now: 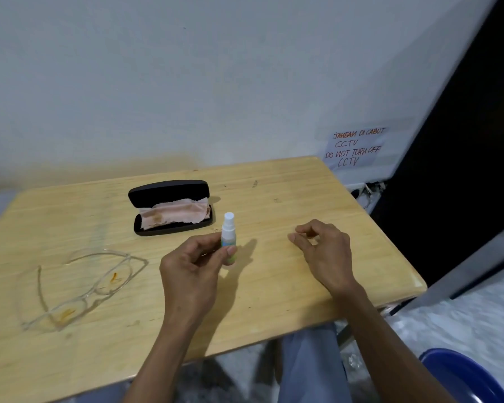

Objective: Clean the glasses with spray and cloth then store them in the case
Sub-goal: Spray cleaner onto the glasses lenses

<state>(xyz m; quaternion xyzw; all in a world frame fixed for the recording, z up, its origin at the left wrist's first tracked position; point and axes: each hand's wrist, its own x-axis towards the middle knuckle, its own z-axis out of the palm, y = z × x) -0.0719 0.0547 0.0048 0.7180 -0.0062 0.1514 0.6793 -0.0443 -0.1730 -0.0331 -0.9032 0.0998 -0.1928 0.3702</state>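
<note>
- Nearest to us, at the lower right, we see the rounded rim of a blue chair (460, 376) of smooth plastic, and between our forearms a stretch of light blue fabric (309, 370) below the table edge.
- We sit at a wooden table (274, 301) with a pale yellow, finely grained top and rounded corners.
- On its near left lie the glasses (82, 289): a clear, colourless frame with thin arms unfolded, resting on the wood, each lens marked with an orange smear.
- Our left hand (192, 266) is near the middle of the table, its fingers curled and pinching the spray bottle (228, 238), a small upright cylinder with a white nozzle and a label in green and blue. We cannot tell whether its base touches the wood.
- Our right hand (323, 251) is well to the right of the bottle, above the table, holding nothing; its fingers are loosely curled, thumb and forefinger close together.
- Farther back, just beyond the bottle and to its left, stands the case (172, 207): a black hard shell, oblong with rounded ends, its lid raised.
- The cloth (172, 213), pinkish, soft and crumpled, with brownish stains, lies inside the case.
- On the plain white wall beyond, at the right, hangs a paper note (355, 148) hand-lettered in orange.
</note>
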